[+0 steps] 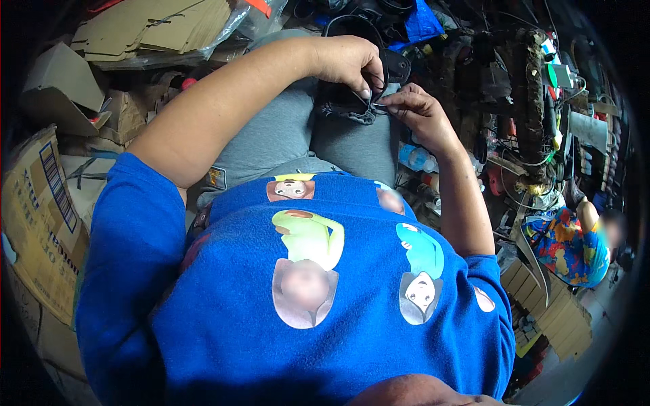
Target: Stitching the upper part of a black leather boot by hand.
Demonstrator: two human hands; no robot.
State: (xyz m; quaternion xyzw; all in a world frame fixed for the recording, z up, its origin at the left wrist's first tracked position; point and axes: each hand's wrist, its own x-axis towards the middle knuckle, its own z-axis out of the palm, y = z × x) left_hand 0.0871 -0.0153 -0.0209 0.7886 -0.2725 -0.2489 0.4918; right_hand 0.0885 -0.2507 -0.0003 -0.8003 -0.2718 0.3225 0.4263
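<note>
A black, open-topped piece rests on my grey-trousered lap; it looks like a shoe or sandal upper, though I cannot be sure. Its lower edge is gathered or frayed. From above, my left hand is closed on its right side, with fingertips pinching the edge. Just to the right, my right hand is closed in a pinch beside that same edge. A thin pale sliver shows at its fingertips, too small to name. A black strap-like part with holes lies behind the right hand.
Flat cardboard pieces in plastic lie at the far left, above an open carton. Clear bottles stand right of my lap. Cluttered dark racks fill the right. Another person in bright patterned clothing sits at the far right.
</note>
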